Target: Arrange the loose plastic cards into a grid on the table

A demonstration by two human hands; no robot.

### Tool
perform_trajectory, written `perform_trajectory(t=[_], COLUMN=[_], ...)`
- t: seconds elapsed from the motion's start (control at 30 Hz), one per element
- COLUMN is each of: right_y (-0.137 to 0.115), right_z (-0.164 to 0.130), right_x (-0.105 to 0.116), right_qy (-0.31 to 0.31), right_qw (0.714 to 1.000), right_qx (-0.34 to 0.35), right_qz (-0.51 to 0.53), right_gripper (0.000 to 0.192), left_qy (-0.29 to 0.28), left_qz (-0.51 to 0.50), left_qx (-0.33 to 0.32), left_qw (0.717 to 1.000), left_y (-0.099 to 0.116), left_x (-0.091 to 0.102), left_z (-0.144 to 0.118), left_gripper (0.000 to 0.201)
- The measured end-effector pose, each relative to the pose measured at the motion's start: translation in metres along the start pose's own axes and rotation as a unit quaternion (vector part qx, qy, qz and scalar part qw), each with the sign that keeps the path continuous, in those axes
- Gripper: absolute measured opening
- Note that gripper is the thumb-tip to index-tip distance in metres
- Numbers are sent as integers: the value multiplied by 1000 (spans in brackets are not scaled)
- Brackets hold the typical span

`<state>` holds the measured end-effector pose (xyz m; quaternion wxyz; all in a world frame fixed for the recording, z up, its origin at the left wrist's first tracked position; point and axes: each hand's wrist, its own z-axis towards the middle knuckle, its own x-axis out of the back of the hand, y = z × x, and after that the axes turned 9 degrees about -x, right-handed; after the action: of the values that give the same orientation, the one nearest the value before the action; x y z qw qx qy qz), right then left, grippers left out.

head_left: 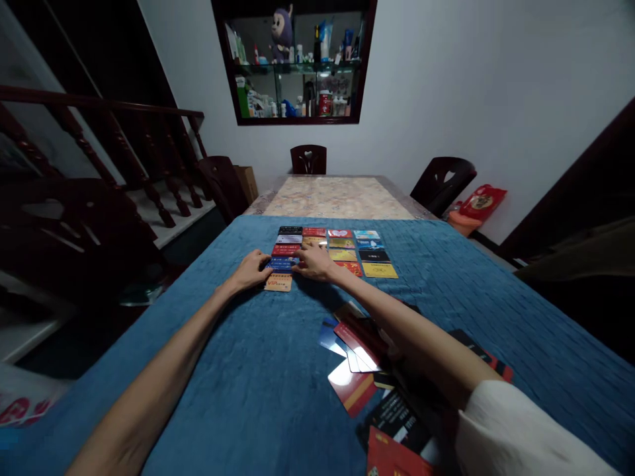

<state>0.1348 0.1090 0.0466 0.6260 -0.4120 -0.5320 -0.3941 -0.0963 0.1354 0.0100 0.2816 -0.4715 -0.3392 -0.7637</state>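
Note:
A blue card [282,264] lies in the left column of a grid of cards on the blue cloth. My left hand [252,270] touches its left edge with thumb and finger, and my right hand [315,262] holds its right edge the same way. Just below it is an orange VIP card [278,283], and just above is a red card [286,250]. My right hand partly covers a gold card [314,241] and its neighbours. Further right stand a yellow card [380,270] and a black card [374,256].
Under and beside my right forearm spreads a loose pile of cards, among them a red-and-white card [353,387] and a black card [399,420]. The blue cloth [238,370] covers the near table. Chairs [443,182] stand around it.

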Motion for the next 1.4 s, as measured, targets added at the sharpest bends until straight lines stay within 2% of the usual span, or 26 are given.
perform_trajectory(t=[0.33, 0.6, 0.83, 1.03, 1.27, 1.4], right_y=[37, 74, 101, 121, 146, 159], right_z=[-45, -102, -153, -185, -204, -211], right_x=[9, 13, 17, 18, 8, 5], right_qy=[41, 81, 100, 104, 86, 79], right_qw=[999, 996, 994, 994, 994, 993], right_qx=[14, -3, -15, -28, -72, -86], right_qz=[14, 29, 49, 33, 17, 7], right_gripper=[36, 27, 27, 26, 27, 27], left_qy=[40, 63, 71, 53, -25, -68], left_qz=[44, 42, 3, -27, -30, -33], left_qx=[-33, -88, -142, -198, -275, -310], left_qw=[998, 993, 987, 978, 961, 948], left_y=[13, 47, 91, 138, 207, 237], left_x=[5, 6, 6, -4, -22, -32], left_z=[2, 5, 4, 1, 1, 9], left_gripper=[44, 38, 33, 28, 25, 24])
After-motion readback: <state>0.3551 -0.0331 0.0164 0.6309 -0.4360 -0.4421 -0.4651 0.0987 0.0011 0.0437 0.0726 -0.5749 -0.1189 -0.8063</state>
